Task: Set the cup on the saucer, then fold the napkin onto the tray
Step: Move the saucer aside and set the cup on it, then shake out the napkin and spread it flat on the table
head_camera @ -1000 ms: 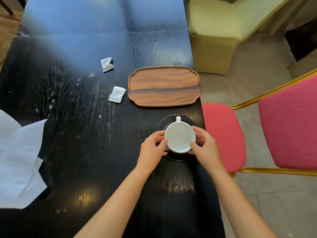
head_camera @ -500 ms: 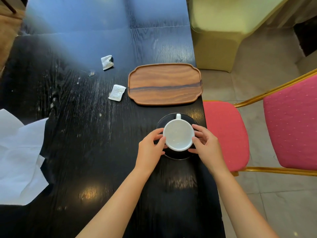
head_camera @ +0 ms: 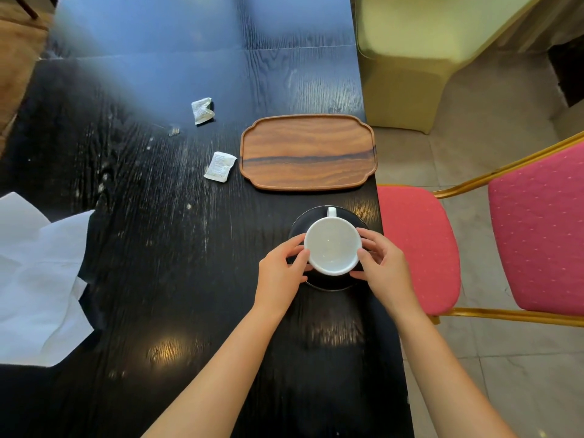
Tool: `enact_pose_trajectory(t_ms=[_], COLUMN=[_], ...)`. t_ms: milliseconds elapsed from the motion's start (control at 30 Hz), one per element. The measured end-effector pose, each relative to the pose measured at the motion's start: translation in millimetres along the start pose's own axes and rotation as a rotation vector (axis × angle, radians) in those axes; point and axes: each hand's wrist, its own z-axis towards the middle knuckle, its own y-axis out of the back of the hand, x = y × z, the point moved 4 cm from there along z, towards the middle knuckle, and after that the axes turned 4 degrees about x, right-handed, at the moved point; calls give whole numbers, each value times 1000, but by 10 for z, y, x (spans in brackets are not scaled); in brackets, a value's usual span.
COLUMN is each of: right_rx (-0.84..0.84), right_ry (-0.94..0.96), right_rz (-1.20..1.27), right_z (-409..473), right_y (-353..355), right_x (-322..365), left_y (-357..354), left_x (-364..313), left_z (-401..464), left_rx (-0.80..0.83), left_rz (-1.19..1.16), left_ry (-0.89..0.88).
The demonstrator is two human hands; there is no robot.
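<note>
White porcelain cup, clasped between our left hand and right hand, sits on the black saucer, so next we release and reach left for the paper napkin, far from the wooden tray.

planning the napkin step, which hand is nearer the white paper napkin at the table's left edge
Left. The left hand grips the white ceramic cup on the side facing the white paper napkin, still well apart from it. The right hand holds the cup's far side.
</note>
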Motion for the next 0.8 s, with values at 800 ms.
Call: enact_pose_trajectory(t_ms=[800], right_rx=[222], right_ry=[810], right_rz=[-1063], right_z=[-844], right_y=[-1676], right_x=[1504], left_y=[1888], left_x=[-296], left_z=[-990], left_rx=[-392], left_rz=[1061], left_ry=[-280])
